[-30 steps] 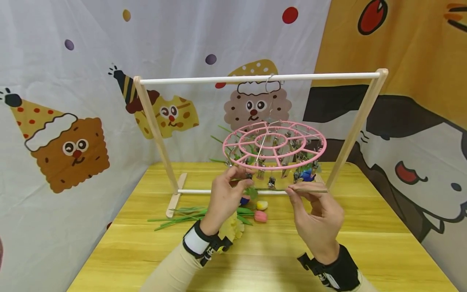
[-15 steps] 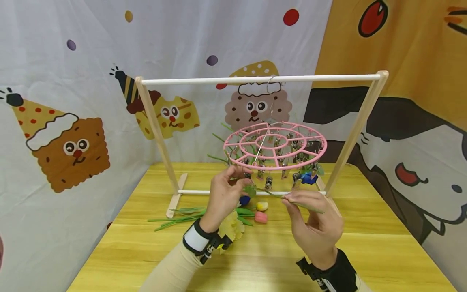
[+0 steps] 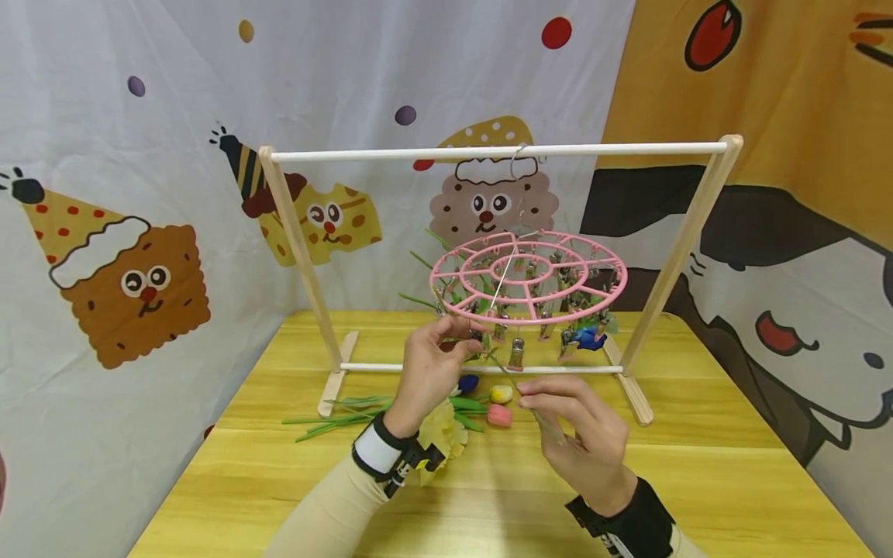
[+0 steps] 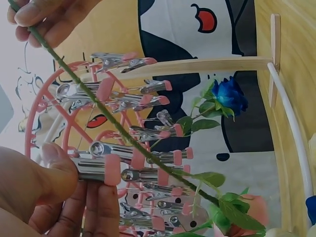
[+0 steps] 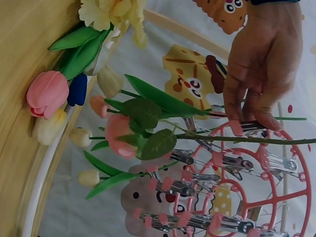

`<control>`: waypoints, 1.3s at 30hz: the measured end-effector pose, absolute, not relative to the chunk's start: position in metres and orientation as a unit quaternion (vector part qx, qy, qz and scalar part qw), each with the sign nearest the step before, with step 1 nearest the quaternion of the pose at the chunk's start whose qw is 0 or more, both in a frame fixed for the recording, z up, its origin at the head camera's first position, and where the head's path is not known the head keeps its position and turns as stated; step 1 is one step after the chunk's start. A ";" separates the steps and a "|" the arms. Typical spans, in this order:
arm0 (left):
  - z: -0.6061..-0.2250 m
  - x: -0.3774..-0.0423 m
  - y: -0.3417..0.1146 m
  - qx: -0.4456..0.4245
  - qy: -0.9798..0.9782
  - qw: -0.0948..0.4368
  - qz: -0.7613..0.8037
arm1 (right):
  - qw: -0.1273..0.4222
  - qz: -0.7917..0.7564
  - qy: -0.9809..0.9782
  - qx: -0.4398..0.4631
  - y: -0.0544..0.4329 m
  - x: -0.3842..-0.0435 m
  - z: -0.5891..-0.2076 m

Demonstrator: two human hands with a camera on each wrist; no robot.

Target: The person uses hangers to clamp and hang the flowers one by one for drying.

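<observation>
My left hand (image 3: 432,372) pinches a metal clip with pink tips (image 4: 96,170) at the near left edge of the round pink drying hanger (image 3: 528,301). In my right hand (image 3: 582,434), thumb and fingers grip the green stem (image 4: 111,118) of an artificial rose. Its pink bloom (image 5: 117,136) and leaves hang low in the right wrist view, and the stem passes just beside the pinched clip. Several other clips dangle from the rings. A blue rose (image 4: 229,96) hangs at the hanger's right side, and white tulips (image 5: 89,177) hang at its left.
The hanger hooks over the white top bar (image 3: 391,153) of a wooden stand. On the table (image 3: 698,480) below lie a pink tulip (image 3: 498,415), a yellow tulip (image 3: 501,394), a blue one (image 3: 468,384) and a ruffled yellow flower (image 3: 446,434) beside the left wrist.
My right hand has moved left and down, tipping the rose stem from nearly level to a slope. The left hand stays at the clip; the hanger has shifted slightly.
</observation>
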State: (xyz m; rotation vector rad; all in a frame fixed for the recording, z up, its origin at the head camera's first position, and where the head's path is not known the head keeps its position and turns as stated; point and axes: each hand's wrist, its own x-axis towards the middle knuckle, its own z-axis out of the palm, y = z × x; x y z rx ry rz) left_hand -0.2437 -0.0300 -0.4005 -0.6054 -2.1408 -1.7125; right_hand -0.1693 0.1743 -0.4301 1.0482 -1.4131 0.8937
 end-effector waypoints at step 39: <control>-0.409 -0.258 -0.027 -0.248 -0.711 0.186 -0.631 | 0.593 0.355 -0.617 0.376 0.186 -0.195 -0.390</control>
